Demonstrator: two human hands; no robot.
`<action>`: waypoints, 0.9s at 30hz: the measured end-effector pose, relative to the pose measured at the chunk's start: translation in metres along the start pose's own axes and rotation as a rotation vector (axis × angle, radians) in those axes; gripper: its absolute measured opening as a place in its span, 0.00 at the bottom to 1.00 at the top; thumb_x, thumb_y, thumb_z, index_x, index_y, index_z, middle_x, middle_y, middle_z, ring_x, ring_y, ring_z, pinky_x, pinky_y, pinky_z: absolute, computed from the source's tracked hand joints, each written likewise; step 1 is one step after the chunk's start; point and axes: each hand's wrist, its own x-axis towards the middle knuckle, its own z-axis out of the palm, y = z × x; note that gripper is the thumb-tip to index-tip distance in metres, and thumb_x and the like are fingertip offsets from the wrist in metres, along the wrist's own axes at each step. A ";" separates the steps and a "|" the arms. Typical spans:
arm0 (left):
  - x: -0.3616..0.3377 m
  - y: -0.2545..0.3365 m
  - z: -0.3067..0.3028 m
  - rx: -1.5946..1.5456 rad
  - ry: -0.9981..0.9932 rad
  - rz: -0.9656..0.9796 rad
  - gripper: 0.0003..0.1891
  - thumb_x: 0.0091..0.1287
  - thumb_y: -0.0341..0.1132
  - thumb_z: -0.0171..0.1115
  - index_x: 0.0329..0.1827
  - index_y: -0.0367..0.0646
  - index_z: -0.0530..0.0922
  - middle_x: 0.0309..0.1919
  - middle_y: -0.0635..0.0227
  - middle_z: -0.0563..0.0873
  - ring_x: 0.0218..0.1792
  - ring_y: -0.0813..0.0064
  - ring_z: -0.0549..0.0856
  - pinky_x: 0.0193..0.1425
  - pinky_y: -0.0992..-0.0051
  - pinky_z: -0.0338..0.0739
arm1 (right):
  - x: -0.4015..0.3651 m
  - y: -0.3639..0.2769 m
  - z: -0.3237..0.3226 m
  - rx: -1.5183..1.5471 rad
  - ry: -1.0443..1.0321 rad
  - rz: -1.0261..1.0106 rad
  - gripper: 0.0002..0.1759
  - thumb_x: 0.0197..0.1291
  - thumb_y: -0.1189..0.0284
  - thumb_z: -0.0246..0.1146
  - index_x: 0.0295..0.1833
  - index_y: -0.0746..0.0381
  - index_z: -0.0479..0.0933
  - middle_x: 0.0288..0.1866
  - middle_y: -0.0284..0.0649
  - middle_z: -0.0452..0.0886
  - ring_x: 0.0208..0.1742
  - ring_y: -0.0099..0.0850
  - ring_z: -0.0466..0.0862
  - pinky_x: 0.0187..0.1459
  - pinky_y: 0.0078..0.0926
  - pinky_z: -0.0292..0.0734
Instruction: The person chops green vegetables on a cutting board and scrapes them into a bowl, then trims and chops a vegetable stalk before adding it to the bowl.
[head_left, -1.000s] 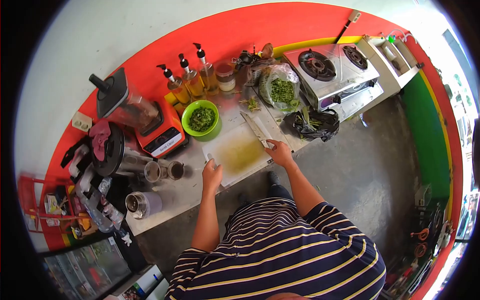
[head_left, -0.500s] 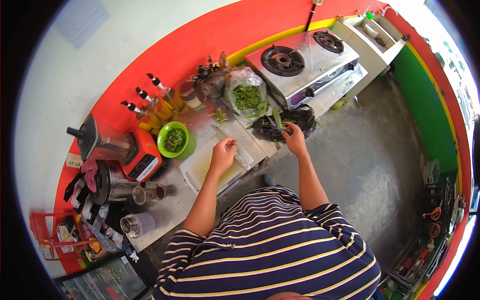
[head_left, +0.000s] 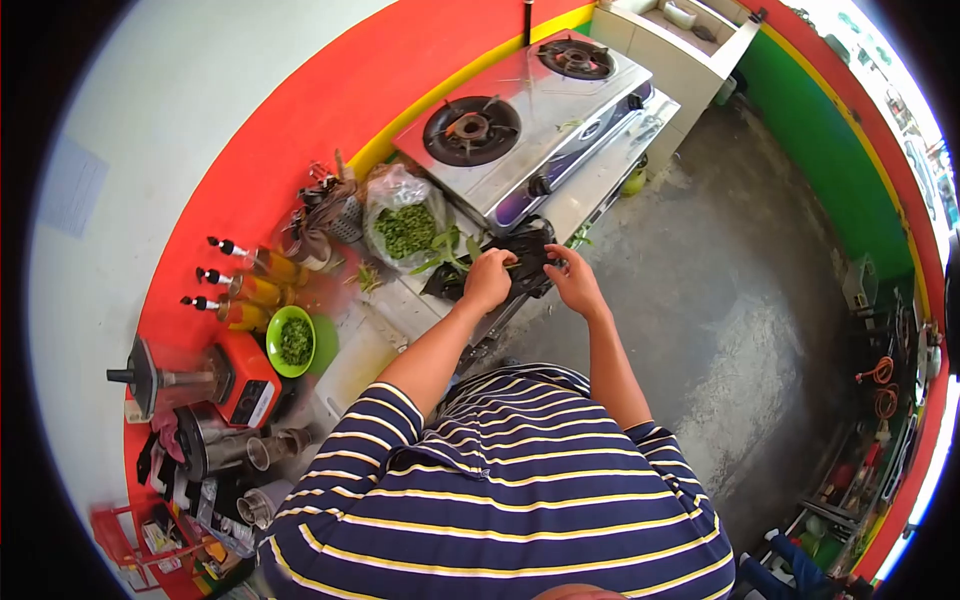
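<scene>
My left hand (head_left: 488,280) is closed, fingers pressed together around a leafy green stem (head_left: 449,252). Its leaves spread out to the left, and a short end shows past my fingertips. Just to the right, my right hand (head_left: 577,281) is held over the edge of a black plastic bag (head_left: 528,245), its thumb and forefinger apart and nothing visible between them. The bag lies at the counter's front edge, partly covered by my hands. A clear plastic bag of chopped greens (head_left: 405,230) stands behind the leaves. My left forearm partly covers the white cutting board (head_left: 352,368).
A two-burner gas stove (head_left: 560,115) stands beyond the bags. Along the counter's left side are a green bowl of chopped greens (head_left: 296,340), pump bottles (head_left: 247,287), an orange blender (head_left: 245,378) and a glass jug (head_left: 272,450). A sink (head_left: 690,25) is at the far end.
My left hand has moved from above the cutting board to the black bag and now holds the leafy stem, which was by my right hand. The view has shifted right.
</scene>
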 end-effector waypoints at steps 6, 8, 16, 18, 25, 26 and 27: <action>0.013 0.002 0.017 0.240 -0.027 -0.113 0.11 0.63 0.25 0.59 0.43 0.43 0.87 0.43 0.58 0.87 0.51 0.54 0.85 0.56 0.58 0.80 | 0.002 0.002 -0.016 0.028 -0.081 0.023 0.21 0.65 0.74 0.67 0.64 0.58 0.81 0.52 0.36 0.86 0.37 0.25 0.76 0.44 0.26 0.76; 0.012 -0.001 0.023 0.245 -0.029 -0.102 0.08 0.62 0.27 0.63 0.42 0.43 0.87 0.42 0.59 0.86 0.51 0.54 0.84 0.56 0.58 0.79 | 0.003 0.006 -0.019 -0.001 -0.124 -0.020 0.21 0.65 0.75 0.66 0.64 0.58 0.80 0.52 0.37 0.86 0.37 0.26 0.77 0.45 0.27 0.77; 0.014 -0.003 0.030 0.412 -0.062 -0.035 0.07 0.61 0.28 0.66 0.41 0.43 0.82 0.41 0.59 0.84 0.50 0.53 0.82 0.58 0.59 0.77 | 0.001 0.015 -0.012 0.009 -0.316 -0.018 0.24 0.64 0.76 0.65 0.66 0.57 0.80 0.56 0.43 0.86 0.47 0.36 0.82 0.53 0.35 0.78; 0.015 -0.002 0.024 0.400 -0.079 -0.033 0.08 0.61 0.27 0.65 0.42 0.42 0.81 0.41 0.59 0.85 0.49 0.53 0.81 0.58 0.59 0.77 | 0.004 0.017 -0.010 -0.118 -0.300 -0.004 0.25 0.64 0.73 0.66 0.67 0.58 0.79 0.60 0.45 0.85 0.54 0.41 0.84 0.57 0.37 0.78; 0.013 0.013 -0.019 0.089 -0.138 -0.087 0.10 0.63 0.24 0.66 0.47 0.40 0.82 0.39 0.57 0.85 0.45 0.54 0.84 0.50 0.59 0.78 | 0.017 0.015 -0.013 -0.057 -0.166 0.050 0.30 0.62 0.70 0.68 0.70 0.65 0.74 0.63 0.52 0.83 0.65 0.48 0.81 0.63 0.40 0.76; 0.012 0.013 -0.023 0.026 -0.136 -0.058 0.10 0.64 0.24 0.65 0.48 0.40 0.82 0.38 0.57 0.85 0.43 0.54 0.85 0.48 0.60 0.78 | 0.018 0.013 -0.012 -0.058 -0.168 0.046 0.31 0.62 0.70 0.69 0.70 0.64 0.74 0.63 0.53 0.82 0.65 0.48 0.81 0.63 0.40 0.76; 0.012 0.015 -0.029 0.025 -0.128 -0.034 0.11 0.64 0.23 0.65 0.49 0.40 0.84 0.38 0.58 0.85 0.42 0.55 0.85 0.48 0.62 0.78 | 0.020 0.015 -0.009 -0.060 -0.171 0.040 0.32 0.61 0.70 0.69 0.71 0.64 0.73 0.63 0.53 0.82 0.64 0.48 0.81 0.63 0.40 0.76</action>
